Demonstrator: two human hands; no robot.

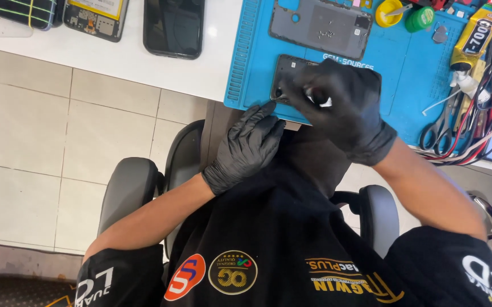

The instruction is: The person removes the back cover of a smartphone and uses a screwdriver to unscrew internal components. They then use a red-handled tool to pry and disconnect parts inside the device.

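Black shirt fabric [291, 244] with round and lettered patches fills the bottom of the view, nearest the camera, with bare forearms reaching up from it toward the table [115, 57]. Both hands wear black gloves. The small dark phone frame [289, 69] lies on the near edge of the blue work mat [246, 68], partly hidden under the right hand [342, 108]. That hand is curled over the frame, its fingers pinched on a thin metal tool [277, 100] whose tip meets the frame's lower left corner. The left hand [246, 148] rests just below the mat's edge, fingers loosely extended and holding nothing, their tips touching the mat close to the tool.

Farther up the mat lies a grey back cover [320, 25], well apart from the frame. To its right sit a yellow cap [388, 14] and a green cap [419, 18], then a yellow glue tube [476, 37], scissors [439, 128] and a tangle of cables [485, 113]. Left of the mat, on the white table, lies a black phone [174, 27], beside an opened phone [95, 17]. Grey chair armrests [129, 190] flank the person over a tiled floor [30, 142].
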